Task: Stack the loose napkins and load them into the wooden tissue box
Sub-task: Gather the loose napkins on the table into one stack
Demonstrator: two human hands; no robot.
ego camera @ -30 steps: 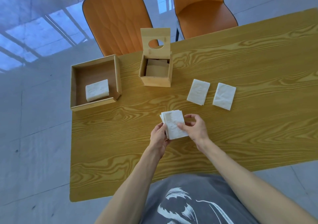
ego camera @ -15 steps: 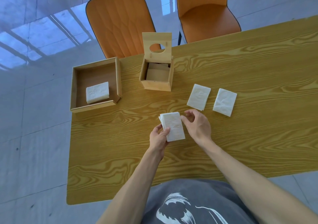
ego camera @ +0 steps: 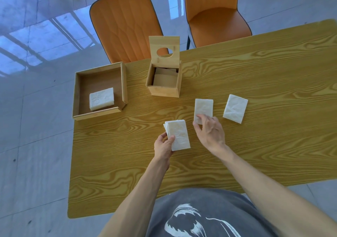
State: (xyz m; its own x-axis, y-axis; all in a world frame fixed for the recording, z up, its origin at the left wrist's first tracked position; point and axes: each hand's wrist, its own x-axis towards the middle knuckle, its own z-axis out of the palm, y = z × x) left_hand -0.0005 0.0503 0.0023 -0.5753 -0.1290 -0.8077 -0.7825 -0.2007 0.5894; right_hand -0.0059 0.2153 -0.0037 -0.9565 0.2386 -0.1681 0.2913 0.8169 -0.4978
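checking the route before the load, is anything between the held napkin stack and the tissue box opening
Nothing visible. The stack in the left hand faces bare table up to the tissue box, whose lid stands open.

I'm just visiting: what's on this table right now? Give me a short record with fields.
left hand: holds a small stack of napkins
right hand: fingertips on a loose napkin lying on the table
other loose napkin: flat on the table, untouched
wooden tissue box: lid up, no white napkins visible inside
open tray: holds one napkin pile
chairs: two orange ones behind the table
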